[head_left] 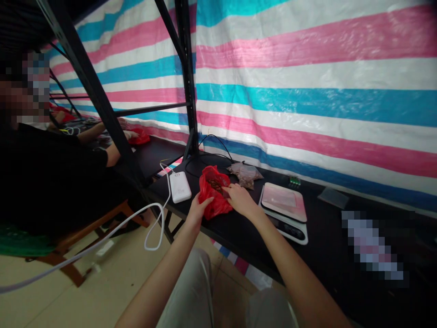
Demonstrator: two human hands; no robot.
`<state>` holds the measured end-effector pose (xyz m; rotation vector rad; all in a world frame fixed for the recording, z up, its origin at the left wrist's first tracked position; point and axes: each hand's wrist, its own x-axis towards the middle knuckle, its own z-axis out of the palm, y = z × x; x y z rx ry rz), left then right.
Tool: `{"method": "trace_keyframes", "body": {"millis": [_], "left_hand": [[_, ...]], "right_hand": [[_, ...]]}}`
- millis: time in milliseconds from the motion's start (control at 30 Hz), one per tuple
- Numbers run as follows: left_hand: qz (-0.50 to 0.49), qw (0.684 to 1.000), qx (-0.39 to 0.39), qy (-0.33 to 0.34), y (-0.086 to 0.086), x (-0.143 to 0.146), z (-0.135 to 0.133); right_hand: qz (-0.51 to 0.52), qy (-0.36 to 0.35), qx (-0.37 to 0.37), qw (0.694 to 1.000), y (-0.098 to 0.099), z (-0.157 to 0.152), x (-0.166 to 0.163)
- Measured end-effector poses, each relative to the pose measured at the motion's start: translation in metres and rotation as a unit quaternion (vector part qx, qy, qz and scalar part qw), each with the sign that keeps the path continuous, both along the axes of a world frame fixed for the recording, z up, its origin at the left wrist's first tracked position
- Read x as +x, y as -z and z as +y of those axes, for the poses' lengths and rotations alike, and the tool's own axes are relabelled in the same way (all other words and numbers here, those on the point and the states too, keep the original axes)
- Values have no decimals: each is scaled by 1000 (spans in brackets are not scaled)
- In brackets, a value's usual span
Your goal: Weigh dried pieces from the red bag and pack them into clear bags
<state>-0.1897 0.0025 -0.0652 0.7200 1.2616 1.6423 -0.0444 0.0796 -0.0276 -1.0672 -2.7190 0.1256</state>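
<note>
A red plastic bag [214,207] stands with its mouth spread on the black table, and small brown pieces [215,186] show inside. My left hand [198,208] is closed on the bag's near left side, thumb over the plastic. At the right side of the mouth, my right hand [239,199] grips the rim, its fingertips reaching just over the brown pieces. Whether those fingertips also hold a piece is too small to tell. Just behind the right hand lie clear bags [246,175] of small brownish contents. A white kitchen scale [284,202] is to its right.
Left of the red bag lies a white power bank [180,187] with a white cable [136,212] looping off the table edge. A black metal post [189,82] rises behind. A flat clear packet [333,197] lies right. Another person [51,173] sits left, hands near another red bag [140,136].
</note>
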Motion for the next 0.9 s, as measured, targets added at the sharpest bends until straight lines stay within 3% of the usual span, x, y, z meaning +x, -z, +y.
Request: {"method": "trace_keyframes", "body": {"millis": [100, 300, 600, 767, 900], "left_hand": [[23, 998, 4, 52, 1, -8, 11], [-33, 999, 25, -28, -4, -15, 26], [-68, 996, 36, 34, -23, -25, 29], [-46, 998, -6, 40, -24, -25, 23], [-34, 997, -61, 33, -17, -24, 9]], "right_hand": [[30, -7, -35, 999, 7, 2, -3], [74, 31, -36, 996, 19, 4, -16], [205, 57, -121, 970, 31, 16, -21], [311, 60, -174, 932, 40, 18, -23], [333, 63, -210, 917, 43, 20, -20]]}}
